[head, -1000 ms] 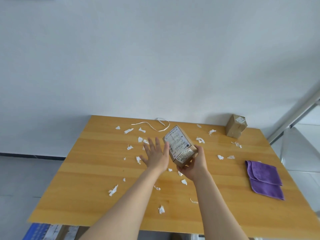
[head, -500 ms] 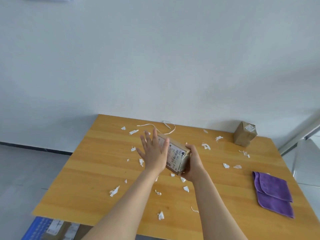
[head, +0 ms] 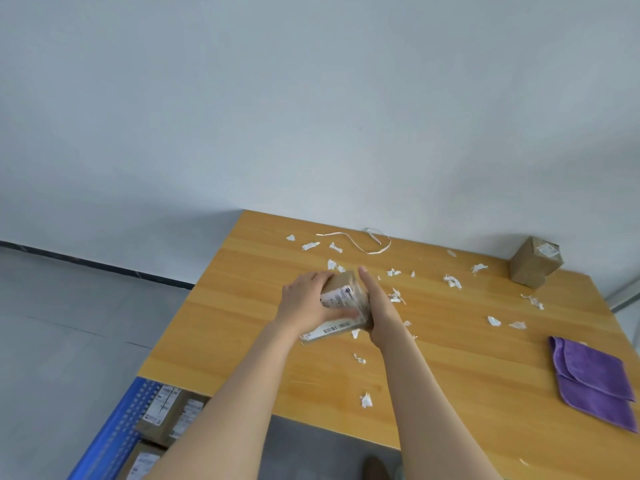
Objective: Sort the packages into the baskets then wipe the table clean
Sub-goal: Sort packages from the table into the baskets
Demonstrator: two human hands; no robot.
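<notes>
A brown cardboard package with white labels is held above the wooden table between both hands. My left hand grips its left side, fingers curled over the top and thumb across the label. My right hand clasps its right side, thumb pointing up. A second brown package stands at the table's far right corner. A blue basket on the floor at the lower left contains several labelled packages. A folded purple cloth lies at the table's right edge.
White paper scraps are scattered over the table's middle and far side, and a white strip curls near the back edge. A plain wall rises behind the table. Grey floor lies to the left.
My left hand went from flat against the package to gripping it. Both hands brought the package closer and lower, and the view swung left, revealing the blue basket.
</notes>
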